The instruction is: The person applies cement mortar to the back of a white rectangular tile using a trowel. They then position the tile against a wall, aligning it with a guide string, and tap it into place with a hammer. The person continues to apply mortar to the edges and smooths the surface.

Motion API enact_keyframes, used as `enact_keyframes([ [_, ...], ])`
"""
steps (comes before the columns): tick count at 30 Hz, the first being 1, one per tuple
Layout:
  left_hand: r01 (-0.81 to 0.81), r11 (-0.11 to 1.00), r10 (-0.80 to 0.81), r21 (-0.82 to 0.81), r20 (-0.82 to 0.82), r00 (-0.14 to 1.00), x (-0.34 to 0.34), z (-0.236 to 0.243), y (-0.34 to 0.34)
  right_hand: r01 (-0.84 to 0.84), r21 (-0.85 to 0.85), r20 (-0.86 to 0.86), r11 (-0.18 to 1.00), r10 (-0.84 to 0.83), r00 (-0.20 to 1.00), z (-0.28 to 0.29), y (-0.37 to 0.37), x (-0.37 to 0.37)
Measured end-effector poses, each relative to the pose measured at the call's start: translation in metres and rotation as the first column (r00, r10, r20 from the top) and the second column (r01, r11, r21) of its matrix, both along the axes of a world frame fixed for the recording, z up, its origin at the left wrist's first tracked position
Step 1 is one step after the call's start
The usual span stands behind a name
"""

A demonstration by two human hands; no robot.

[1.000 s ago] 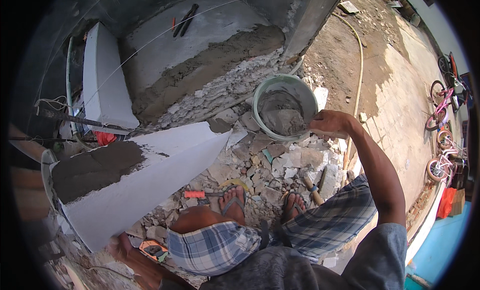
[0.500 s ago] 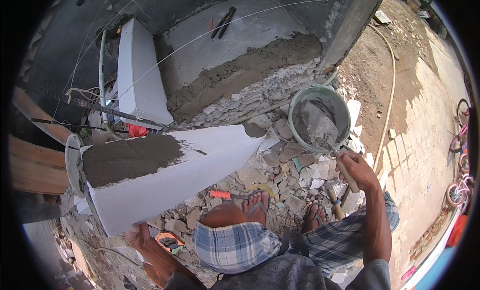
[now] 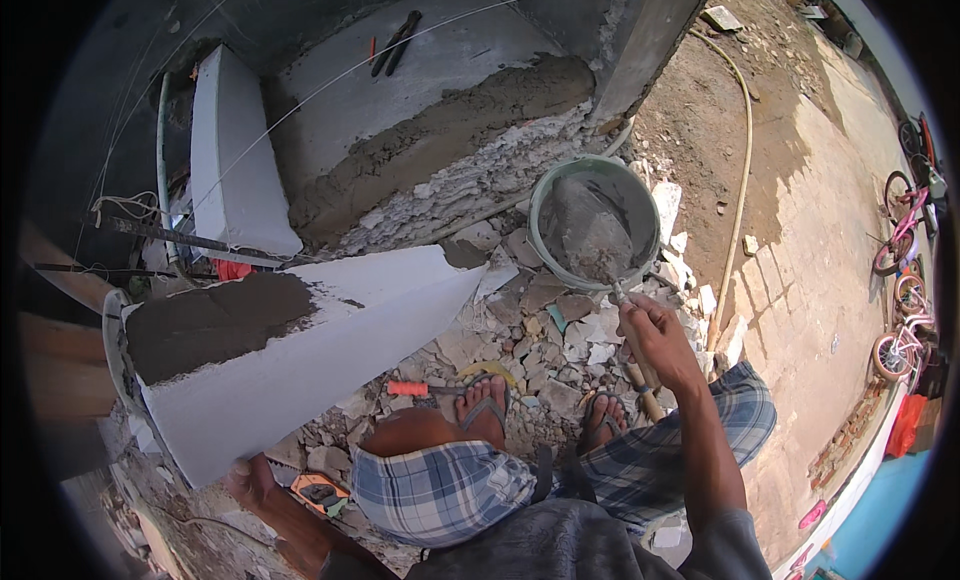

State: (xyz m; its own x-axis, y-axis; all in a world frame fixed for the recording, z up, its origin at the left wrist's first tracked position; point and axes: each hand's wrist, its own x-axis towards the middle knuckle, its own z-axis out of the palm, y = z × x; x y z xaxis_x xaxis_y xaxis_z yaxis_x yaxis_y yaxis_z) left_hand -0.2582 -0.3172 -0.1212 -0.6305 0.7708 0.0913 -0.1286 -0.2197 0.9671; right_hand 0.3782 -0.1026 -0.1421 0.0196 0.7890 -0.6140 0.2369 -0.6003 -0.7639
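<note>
My left hand [image 3: 252, 485] grips the lower left end of a long white block [image 3: 300, 380], whose top has dark wet mortar [image 3: 215, 320] spread over part of it. My right hand [image 3: 655, 340] is closed on the wooden handle of a trowel [image 3: 590, 235]. The trowel's blade rests inside a pale green bucket [image 3: 540, 200] containing grey mortar. A tool with an orange grip [image 3: 408, 389] lies by my sandalled left foot [image 3: 480, 405].
A second white block [image 3: 225, 150] stands at upper left beside a concrete ledge [image 3: 330, 70] with a mortar band and pliers [image 3: 395, 45]. Broken rubble [image 3: 545, 350] covers the ground around my feet. A hose [image 3: 745, 160], bicycles [image 3: 900, 240] and a concrete post [image 3: 645, 50] are on the right.
My right hand has shifted from the bucket's right side to below it, bringing the trowel's handle toward me. The view swung and returned; my left hand stays on the block.
</note>
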Motion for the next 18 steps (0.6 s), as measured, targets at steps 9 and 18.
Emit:
enact_keyframes([
  [9, 0.103, 0.995, -0.102, 0.009, -0.021, 0.995, 0.014, 0.010, 0.019, -0.283, 0.553, 0.413, 0.784, 0.037, 0.910, -0.060, -0.057, -0.146],
  [18, 0.034, 0.999, -0.034, -0.012, -0.009, 0.999, 0.010, 0.005, 0.013, -0.367, 0.612, 0.508, 0.700, 0.009, 0.862, -0.029, -0.068, -0.128],
])
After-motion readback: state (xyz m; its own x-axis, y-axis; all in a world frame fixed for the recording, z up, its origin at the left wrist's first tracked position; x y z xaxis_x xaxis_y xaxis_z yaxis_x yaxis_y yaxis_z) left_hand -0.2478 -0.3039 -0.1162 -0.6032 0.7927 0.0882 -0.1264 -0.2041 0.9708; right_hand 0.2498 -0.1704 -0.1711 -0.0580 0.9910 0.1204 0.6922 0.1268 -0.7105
